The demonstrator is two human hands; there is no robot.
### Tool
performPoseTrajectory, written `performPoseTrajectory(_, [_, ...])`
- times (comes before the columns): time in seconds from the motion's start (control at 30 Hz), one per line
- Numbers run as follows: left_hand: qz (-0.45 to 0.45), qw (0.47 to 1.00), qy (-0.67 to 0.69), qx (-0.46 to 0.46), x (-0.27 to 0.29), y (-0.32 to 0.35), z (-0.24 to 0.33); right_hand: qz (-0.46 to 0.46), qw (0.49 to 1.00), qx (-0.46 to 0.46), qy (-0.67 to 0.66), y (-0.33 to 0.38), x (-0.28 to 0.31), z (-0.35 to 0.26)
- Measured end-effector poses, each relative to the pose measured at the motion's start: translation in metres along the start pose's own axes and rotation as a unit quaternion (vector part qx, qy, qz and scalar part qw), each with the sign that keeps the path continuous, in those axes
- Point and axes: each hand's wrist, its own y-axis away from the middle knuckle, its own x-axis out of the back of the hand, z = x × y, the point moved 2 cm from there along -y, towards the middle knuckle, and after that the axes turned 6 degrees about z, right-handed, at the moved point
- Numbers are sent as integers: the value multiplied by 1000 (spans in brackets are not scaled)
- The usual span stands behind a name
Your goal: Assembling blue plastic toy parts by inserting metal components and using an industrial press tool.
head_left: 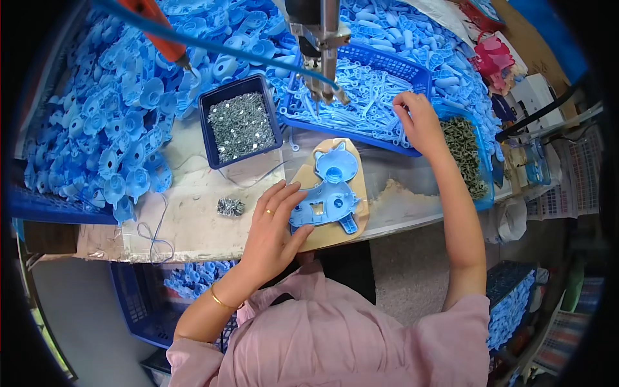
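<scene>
A blue plastic shell (334, 198), shaped like an animal with an eared round head, lies on a tan board fixture (358, 227) in front of me. My left hand (274, 222) grips the shell's left end, thumb on the near side and fingers on the far side. Over the right end of a blue basket (361, 137) is my right hand (420, 121), its fingers bent and slightly apart. Small blue looped plastic parts (367, 97) fill that basket. Nothing shows between the right fingertips. A vertical screwdriver machine (327, 61) hangs above the basket's left part.
Screws fill a dark blue bin (276, 138); a small screw pile (230, 206) lies nearer. Blue shells (126, 129) heap up at left. At right stands a light blue tray (485, 200) of greenish metal pieces. An orange-handled tool (155, 29) and blue hose (225, 46) hang overhead.
</scene>
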Motion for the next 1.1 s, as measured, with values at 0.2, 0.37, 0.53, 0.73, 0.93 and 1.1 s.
performPoseTrajectory(0.2, [6, 995, 100, -21, -12, -22, 15, -60, 811, -229, -535, 48, 23, -41])
performPoseTrajectory(0.37, [9, 924, 346, 165, -46, -36, 29, -124, 823, -187, -522, 99, 49, -133])
performPoseTrajectory(0.53, [-19, 894, 395, 212, -48, -29, 25, -130, 855, -266, -427, 102, 70, -86])
performPoseTrajectory(0.73, [-30, 901, 368, 227, -34, -18, 16, 48, 952, -303, -7, 133, 61, 70])
performPoseTrajectory(0.93, [-70, 907, 360, 206, -37, -14, 17, 63, 955, -289, -11, 151, 35, 104])
performPoseTrajectory(1.1, [-41, 892, 388, 228, -28, -11, 11, 95, 908, -395, -99, 160, 43, 148])
